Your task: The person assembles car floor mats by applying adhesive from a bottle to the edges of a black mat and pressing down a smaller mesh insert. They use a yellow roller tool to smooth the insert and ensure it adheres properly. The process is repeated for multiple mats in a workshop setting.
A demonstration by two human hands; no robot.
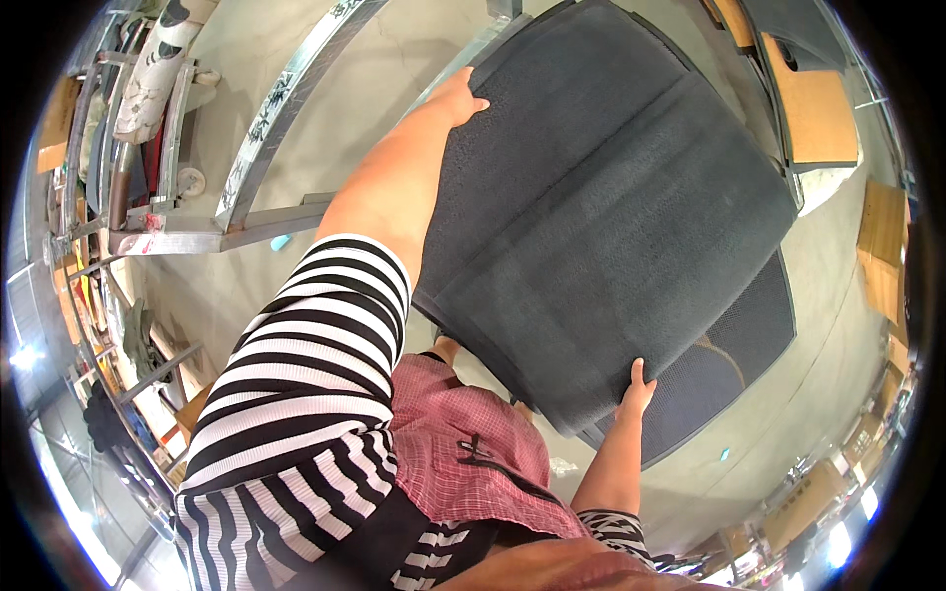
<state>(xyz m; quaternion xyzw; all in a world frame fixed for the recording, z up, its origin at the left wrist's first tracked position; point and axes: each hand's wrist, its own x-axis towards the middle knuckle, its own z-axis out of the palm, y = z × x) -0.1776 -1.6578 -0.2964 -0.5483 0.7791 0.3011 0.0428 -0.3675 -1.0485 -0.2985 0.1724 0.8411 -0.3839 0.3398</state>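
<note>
Right now both hands grip one big dark grey mat [601, 207], thick felt-like sheet w/ a crease running down its middle. Left hand [461, 97] sits at the mat's far upper-left edge, fingers curled over the rim, thumb lying on top; arm stretched out, striped black-and-white sleeve pushed up to the upper arm. Right hand [636, 392] clamps the near lower edge, thumb on the top face, other fingers hidden underneath, so can't see how far they wrap. Mat is held up off the floor, tilted, spanning between the two hands in front of the body. Just beneath it lies a second mat [729, 364], darker w/ a mesh-like texture, flat on the concrete floor [296, 286], partly covered by the held one. Metal frame rails [266, 138] run along the floor to the left, near the left arm. Upper right: tan boards [818, 113] backed w/ dark material, stacked well apart from the hands. Pink checked cloth [463, 463] hangs at the person's front.
</note>
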